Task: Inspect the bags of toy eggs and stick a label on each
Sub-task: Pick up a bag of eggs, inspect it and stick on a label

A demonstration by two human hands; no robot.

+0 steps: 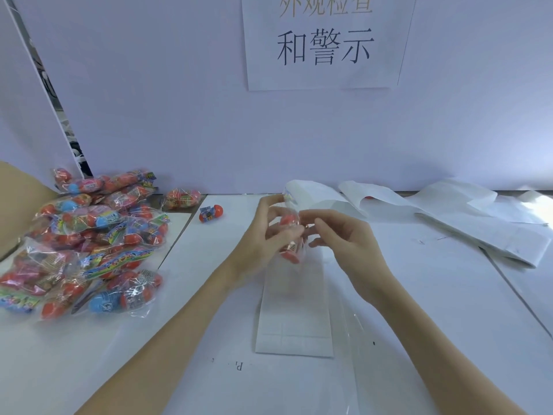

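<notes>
My left hand holds a clear bag of red toy eggs upright above the middle of the table. My right hand pinches at the bag's right side with thumb and forefinger; whether a label is between them is too small to tell. A white label sheet lies flat on the table just below the hands. A heap of bagged toy eggs in red, blue and pink fills the left side. One loose red egg lies on the table left of my hands.
Several used white backing sheets lie crumpled at the back right. A strip of clear film lies to the right of the label sheet. A white wall with a printed sign closes off the back. A cardboard edge shows far left.
</notes>
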